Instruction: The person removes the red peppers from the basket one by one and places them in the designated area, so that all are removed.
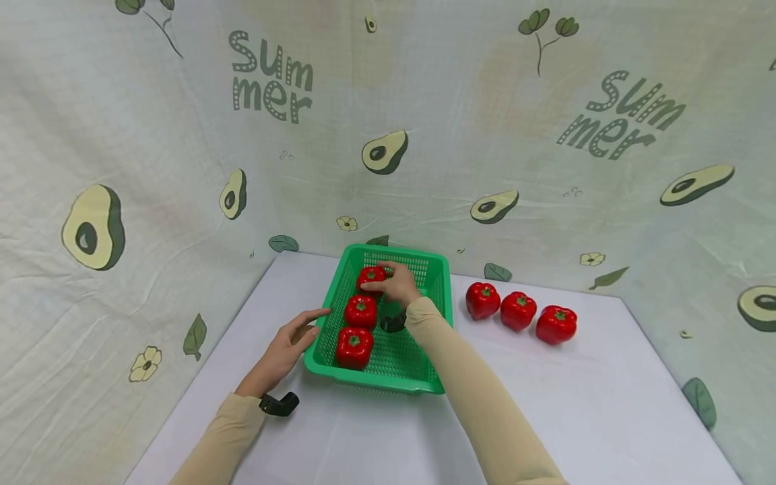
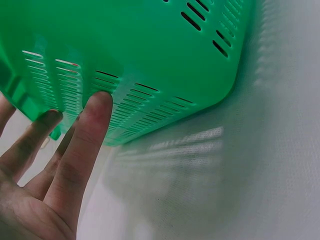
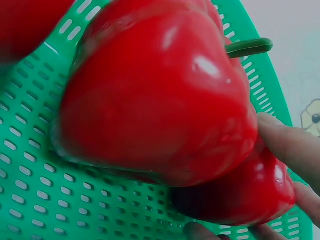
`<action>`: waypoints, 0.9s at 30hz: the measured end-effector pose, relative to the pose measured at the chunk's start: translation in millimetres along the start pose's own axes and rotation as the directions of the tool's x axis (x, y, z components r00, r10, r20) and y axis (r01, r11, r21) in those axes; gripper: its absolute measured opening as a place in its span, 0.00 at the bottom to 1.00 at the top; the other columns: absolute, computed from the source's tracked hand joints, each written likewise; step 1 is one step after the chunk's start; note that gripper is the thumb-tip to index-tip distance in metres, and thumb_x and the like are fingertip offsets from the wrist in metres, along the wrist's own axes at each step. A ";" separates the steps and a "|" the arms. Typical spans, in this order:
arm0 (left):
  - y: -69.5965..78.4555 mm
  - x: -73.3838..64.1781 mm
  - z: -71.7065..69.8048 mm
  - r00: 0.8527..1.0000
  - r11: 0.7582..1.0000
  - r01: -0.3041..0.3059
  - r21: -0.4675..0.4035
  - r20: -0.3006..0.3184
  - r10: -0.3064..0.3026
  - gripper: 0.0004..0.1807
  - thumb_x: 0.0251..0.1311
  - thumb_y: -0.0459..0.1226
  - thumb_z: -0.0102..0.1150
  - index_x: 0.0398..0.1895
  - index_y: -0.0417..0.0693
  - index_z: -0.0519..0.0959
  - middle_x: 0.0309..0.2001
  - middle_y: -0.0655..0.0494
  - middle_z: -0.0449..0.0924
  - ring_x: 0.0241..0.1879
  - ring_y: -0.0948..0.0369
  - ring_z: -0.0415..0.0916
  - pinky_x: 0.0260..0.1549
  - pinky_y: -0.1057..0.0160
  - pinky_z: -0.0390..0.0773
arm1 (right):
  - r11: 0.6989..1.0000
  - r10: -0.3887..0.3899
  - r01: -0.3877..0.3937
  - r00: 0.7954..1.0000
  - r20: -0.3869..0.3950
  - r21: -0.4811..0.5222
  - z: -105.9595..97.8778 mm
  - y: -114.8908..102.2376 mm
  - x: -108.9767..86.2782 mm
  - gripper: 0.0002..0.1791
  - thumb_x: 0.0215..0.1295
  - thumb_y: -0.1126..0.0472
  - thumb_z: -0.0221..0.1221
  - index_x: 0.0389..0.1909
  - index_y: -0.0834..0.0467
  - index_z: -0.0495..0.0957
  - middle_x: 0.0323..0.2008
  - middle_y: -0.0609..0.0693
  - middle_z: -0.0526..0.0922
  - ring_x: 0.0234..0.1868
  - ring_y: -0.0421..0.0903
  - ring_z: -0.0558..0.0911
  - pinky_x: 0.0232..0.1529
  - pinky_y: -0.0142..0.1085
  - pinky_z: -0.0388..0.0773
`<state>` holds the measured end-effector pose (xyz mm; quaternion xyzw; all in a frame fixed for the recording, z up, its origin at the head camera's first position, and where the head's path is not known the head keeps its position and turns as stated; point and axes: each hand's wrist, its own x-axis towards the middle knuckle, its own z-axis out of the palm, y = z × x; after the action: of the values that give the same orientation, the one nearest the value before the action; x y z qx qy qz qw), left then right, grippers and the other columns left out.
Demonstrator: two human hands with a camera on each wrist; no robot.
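Observation:
A green plastic basket stands on the table, with a row of red bell peppers along its left side. My right hand reaches inside and grips the farthest bell pepper, thumb on the near side and fingers beyond it. The middle bell pepper fills much of the right wrist view, its green stem pointing right. Closest to me in the row sits another bell pepper. On the outside, my left hand touches the basket's left wall with extended fingers, slightly spread in the left wrist view.
To the right of the basket, three more red bell peppers lie in a slanting row on the white table. A cloth backdrop printed with avocados rises behind and beside the table.

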<state>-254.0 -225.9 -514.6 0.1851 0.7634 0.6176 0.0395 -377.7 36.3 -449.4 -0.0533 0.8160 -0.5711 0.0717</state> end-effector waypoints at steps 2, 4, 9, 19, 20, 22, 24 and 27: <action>-1.0 0.2 -0.3 1.000 1.000 -0.007 0.002 0.003 0.007 0.24 0.76 0.46 0.48 0.72 0.60 0.66 0.63 0.49 0.74 0.58 0.52 0.76 0.52 0.60 0.77 | 1.000 -0.003 0.003 1.000 -0.007 -0.001 0.3 0.1 -0.7 0.39 0.57 0.59 0.73 0.70 0.58 0.69 0.64 0.64 0.69 0.51 0.57 0.79 0.46 0.57 0.80; -1.6 0.8 -0.3 1.000 1.000 -0.010 0.004 0.003 0.010 0.23 0.76 0.46 0.48 0.72 0.61 0.66 0.63 0.49 0.74 0.58 0.52 0.75 0.53 0.60 0.77 | 1.000 -0.007 0.007 1.000 -0.010 0.002 0.1 0.3 -0.9 0.38 0.58 0.60 0.73 0.69 0.58 0.69 0.65 0.64 0.69 0.51 0.58 0.79 0.47 0.58 0.79; -2.0 1.8 0.0 1.000 1.000 -0.009 0.007 -0.004 0.009 0.23 0.76 0.46 0.48 0.71 0.62 0.67 0.64 0.50 0.74 0.58 0.51 0.75 0.53 0.61 0.76 | 1.000 -0.006 0.006 1.000 -0.009 0.001 0.6 1.9 1.1 0.38 0.58 0.60 0.72 0.69 0.58 0.70 0.64 0.64 0.69 0.51 0.58 0.79 0.47 0.57 0.80; -3.2 1.2 -0.8 1.000 1.000 -0.010 0.003 -0.004 0.010 0.23 0.76 0.45 0.48 0.72 0.60 0.66 0.64 0.49 0.73 0.59 0.50 0.75 0.53 0.62 0.76 | 1.000 -0.003 0.002 1.000 -0.025 -0.015 2.8 4.9 5.5 0.38 0.57 0.59 0.73 0.69 0.57 0.70 0.63 0.63 0.70 0.48 0.55 0.80 0.44 0.53 0.81; -3.3 1.3 -0.9 1.000 1.000 -0.008 0.003 -0.004 0.008 0.23 0.76 0.45 0.48 0.72 0.61 0.67 0.64 0.49 0.73 0.59 0.50 0.75 0.52 0.62 0.77 | 1.000 -0.005 0.004 1.000 -0.029 -0.022 2.9 5.0 5.7 0.38 0.57 0.59 0.73 0.69 0.57 0.71 0.63 0.63 0.71 0.48 0.54 0.80 0.43 0.51 0.82; -3.2 1.0 -0.9 1.000 1.000 -0.006 0.002 -0.006 0.006 0.23 0.76 0.45 0.48 0.72 0.61 0.67 0.63 0.49 0.74 0.59 0.50 0.75 0.52 0.62 0.77 | 1.000 -0.006 0.005 0.999 -0.032 -0.029 3.0 5.3 5.8 0.38 0.57 0.59 0.73 0.69 0.57 0.71 0.63 0.63 0.71 0.47 0.54 0.80 0.40 0.47 0.82; -3.1 0.9 -0.9 1.000 1.000 -0.005 0.003 -0.008 0.005 0.23 0.76 0.46 0.48 0.72 0.61 0.67 0.63 0.48 0.74 0.58 0.50 0.75 0.52 0.62 0.77 | 0.999 -0.008 0.007 0.999 -0.034 -0.034 3.0 5.7 5.9 0.38 0.57 0.58 0.73 0.69 0.56 0.71 0.63 0.62 0.71 0.47 0.53 0.80 0.37 0.42 0.81; -3.8 1.2 -0.8 1.000 1.000 -0.005 0.004 -0.007 0.005 0.23 0.76 0.46 0.48 0.72 0.61 0.67 0.64 0.48 0.73 0.59 0.50 0.75 0.52 0.62 0.77 | 0.999 -0.006 0.005 0.999 -0.032 -0.034 3.3 6.2 6.0 0.38 0.57 0.58 0.73 0.69 0.56 0.71 0.62 0.62 0.71 0.48 0.54 0.80 0.35 0.38 0.80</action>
<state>-256.2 -227.0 -517.8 0.1849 0.7644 0.6167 0.0349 -383.0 34.4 -456.7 -0.0476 0.8265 -0.5581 0.0561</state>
